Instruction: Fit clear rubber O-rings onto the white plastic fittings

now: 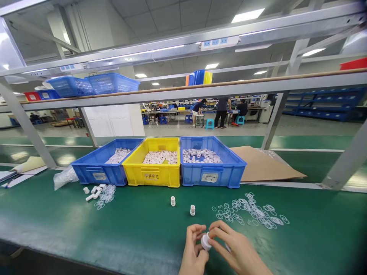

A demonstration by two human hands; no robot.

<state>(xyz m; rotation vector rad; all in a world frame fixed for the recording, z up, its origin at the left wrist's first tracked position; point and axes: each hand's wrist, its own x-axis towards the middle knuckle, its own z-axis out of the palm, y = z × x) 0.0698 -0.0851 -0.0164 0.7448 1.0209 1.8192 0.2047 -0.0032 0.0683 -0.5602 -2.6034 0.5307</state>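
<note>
Near the front edge of the green table, my left hand (194, 250) grips a white plastic fitting (205, 241) between thumb and fingers. My right hand (233, 246) closes on the same fitting from the right, fingertips at its upper end. Another white piece shows partly under the right palm; its kind is hidden. Beyond the hands, two small white fittings stand upright, one (192, 210) close by and another (172, 201) farther left. Right of them, many thin clear rings (258, 214) lie spread on the table.
A blue bin (213, 175), a yellow bin (151, 175) and a second blue bin (99, 175) hold white parts along the back. Loose white pieces (96, 192) and rings (106, 196) lie at left. Cardboard (266, 168) rests at back right. A shelf (172, 94) crosses above.
</note>
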